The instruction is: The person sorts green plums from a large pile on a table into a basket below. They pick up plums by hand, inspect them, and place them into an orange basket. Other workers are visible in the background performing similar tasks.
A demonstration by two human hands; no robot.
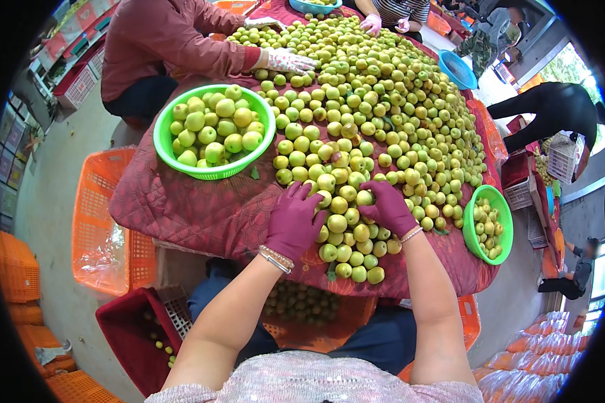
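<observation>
Lying loose in a broad heap, round yellow-green fruits (410, 127) are spread across a quilted maroon tablecloth (188, 211).
At its near end, some are touched by the purple-gloved left hand (294, 220), fingers spread; another by the purple-gloved right hand (390, 207), fingers bent, its grip cannot be told. Leftward, a round bright-green plastic basket (215, 172) is filled with more.

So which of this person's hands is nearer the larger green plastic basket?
Left. The left hand sits to the lower right of the larger green plastic basket in view; the right hand is farther right, among round green fruit.
</observation>
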